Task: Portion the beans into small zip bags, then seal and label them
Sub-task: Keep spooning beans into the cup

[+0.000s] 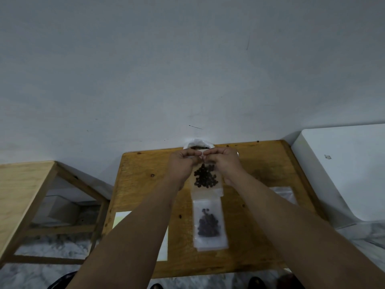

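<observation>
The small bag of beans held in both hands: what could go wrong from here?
If the zip of the held bag is not pressed shut all along, beans may spill: the left hand and right hand pinch only its top. What look like stray beans dot the table, so more could roll off. The big open bag stands at the far edge by the wall and might tip.

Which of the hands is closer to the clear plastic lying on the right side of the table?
Right. The right hand pinches the top of the bean bag, back and left of the clear plastic; the left hand pinches it too, farther left.
</observation>
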